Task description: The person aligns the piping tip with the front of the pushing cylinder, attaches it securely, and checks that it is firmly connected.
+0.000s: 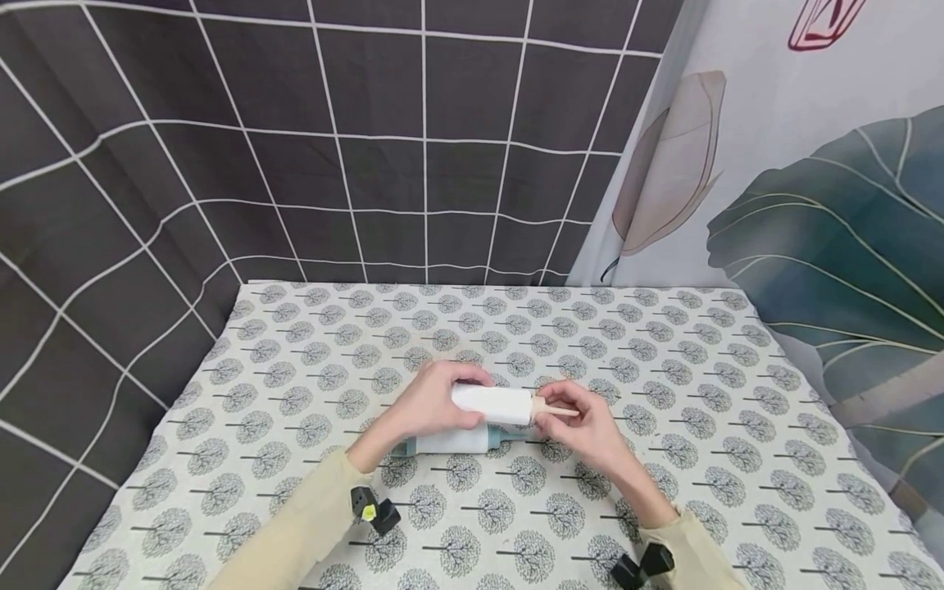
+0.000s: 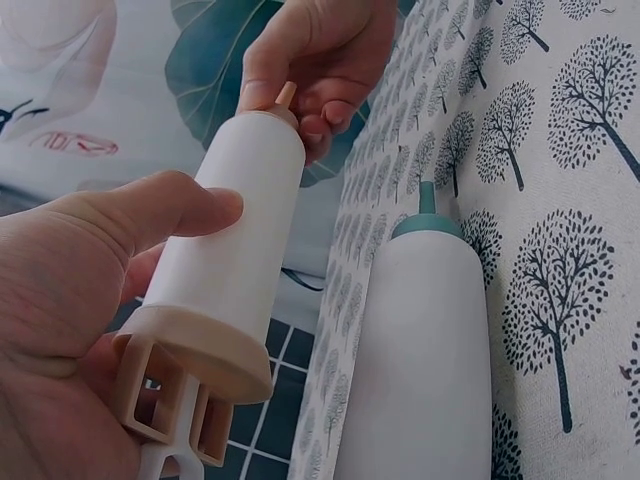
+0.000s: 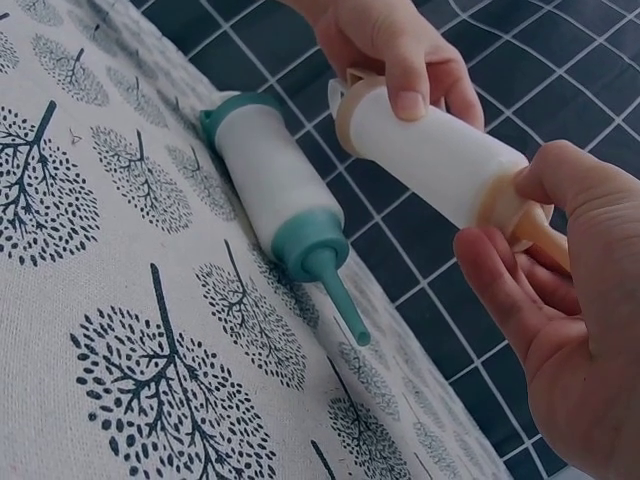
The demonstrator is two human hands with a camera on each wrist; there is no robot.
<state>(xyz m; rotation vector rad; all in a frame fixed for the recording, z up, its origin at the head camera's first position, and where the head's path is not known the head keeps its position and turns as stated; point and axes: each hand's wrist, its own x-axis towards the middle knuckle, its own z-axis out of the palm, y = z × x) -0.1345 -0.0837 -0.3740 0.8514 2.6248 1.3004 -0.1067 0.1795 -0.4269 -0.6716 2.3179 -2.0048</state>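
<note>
My left hand (image 1: 435, 399) grips the white barrel of a beige-tipped piping syringe (image 2: 235, 200), its thumb lying along the side. A beige end collar with an open-framed handle (image 2: 175, 385) sits at the rear, near the left palm. At the front end, my right hand (image 1: 583, 418) pinches the beige collar at the base of the slim nozzle (image 3: 545, 245) between thumb and fingers. A second piping syringe (image 3: 275, 170), white with teal collars and a teal nozzle, lies on its side on the cloth just below the held one.
A cream tablecloth (image 1: 516, 524) printed with dark trees covers the table. Behind and to the left hangs a dark curtain (image 1: 369, 164) with a white grid. A pale curtain (image 1: 774, 205) with large leaves hangs at the right.
</note>
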